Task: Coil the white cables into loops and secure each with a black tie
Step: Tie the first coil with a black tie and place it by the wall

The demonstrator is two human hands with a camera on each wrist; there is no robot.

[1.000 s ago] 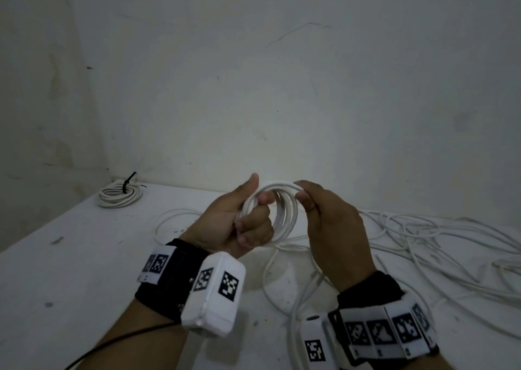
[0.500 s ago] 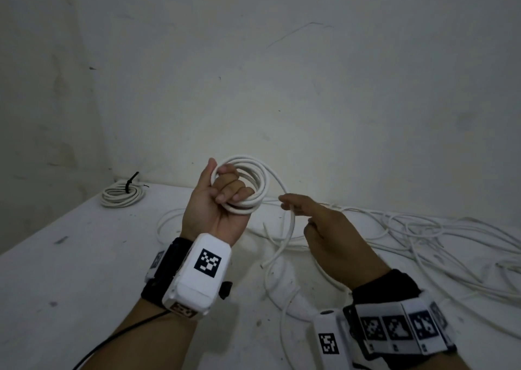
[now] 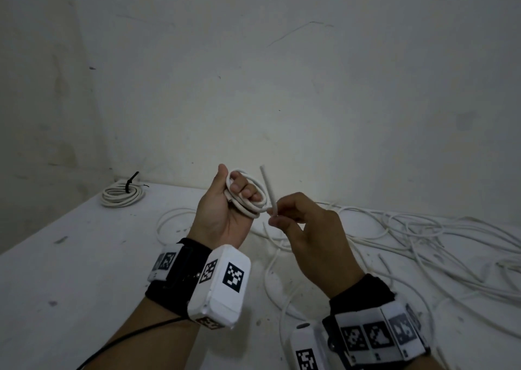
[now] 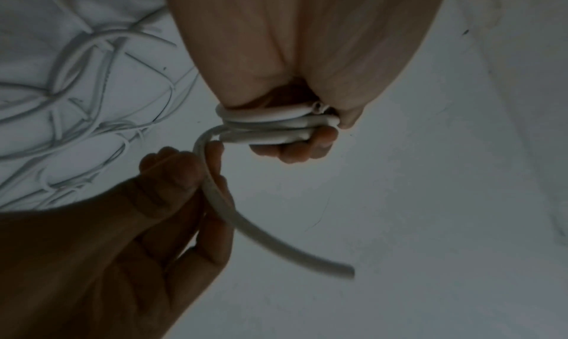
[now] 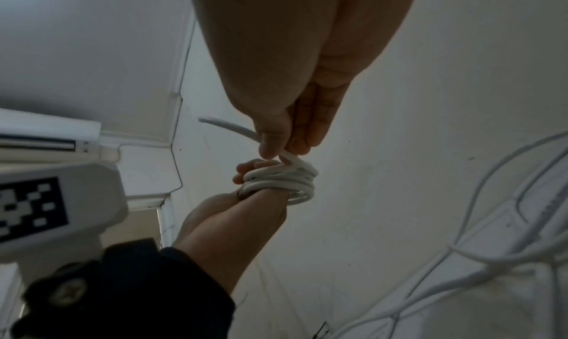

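1. The coil (image 3: 248,197) of white cable sits in my left hand (image 3: 222,214), held up above the desk (image 3: 70,271), several turns stacked together. It looks light and springy, so I judge the turns will fan out if my hold slackens.
2. My left fingers (image 3: 245,190) curl through the turns and clamp them against my palm.
3. The loose end (image 3: 267,189) sticks up stiffly beside the coil. My right hand (image 3: 307,234) pinches it between thumb and fingertips (image 4: 181,169), just where it leaves the coil. The smooth jacket could slide, so I would take hold close to the coil.
4. Further out, a finished coil (image 3: 121,196) with a black tie (image 3: 132,182) lies in the desk's far corner, and loose cables (image 3: 394,234) sprawl to my right.
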